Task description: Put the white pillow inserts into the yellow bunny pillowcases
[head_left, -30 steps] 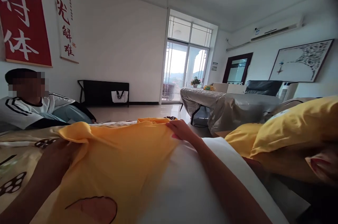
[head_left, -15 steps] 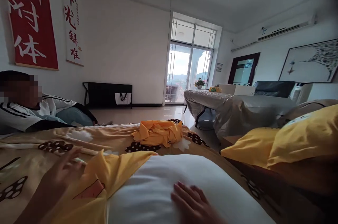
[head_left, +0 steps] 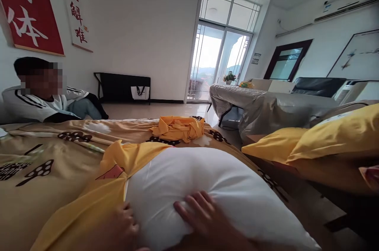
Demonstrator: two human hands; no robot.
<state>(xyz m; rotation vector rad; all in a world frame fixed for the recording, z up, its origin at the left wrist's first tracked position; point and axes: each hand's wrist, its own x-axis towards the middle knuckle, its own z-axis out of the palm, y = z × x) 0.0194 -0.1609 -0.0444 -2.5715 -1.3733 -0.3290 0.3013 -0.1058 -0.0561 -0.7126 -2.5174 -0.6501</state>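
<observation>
Several fingers of the right hand [head_left: 204,217] lie bent and slightly apart on the white pillow [head_left: 237,188], pressing into its upper face, where creases run out from a dent; the thumb cannot be made out. The left hand [head_left: 126,223], blurred, has its fingers drawn in close together, knuckles up, at the edge of the yellow cover [head_left: 89,203] where it meets the pillow's left side. Whether cloth is pinched between those fingers, I cannot tell.

The pillow fills the near middle of the patterned bedding [head_left: 23,195], most of its white surface bare. The cover lies along its left side, a folded corner standing up near the far end. Beyond the pillow sits a bundle of yellow cloth [head_left: 177,128]; yellow cushions [head_left: 334,136] are piled to the right, and a seated person [head_left: 44,101] is at the far left.

A second ago both hands had the cover stretched across much of the pillow; now it is back on the left side. Half a second ago the left hand was farther out to the left, its fingers loosely spread; it has since come in beside the pillow. The right hand remains on the white surface.
</observation>
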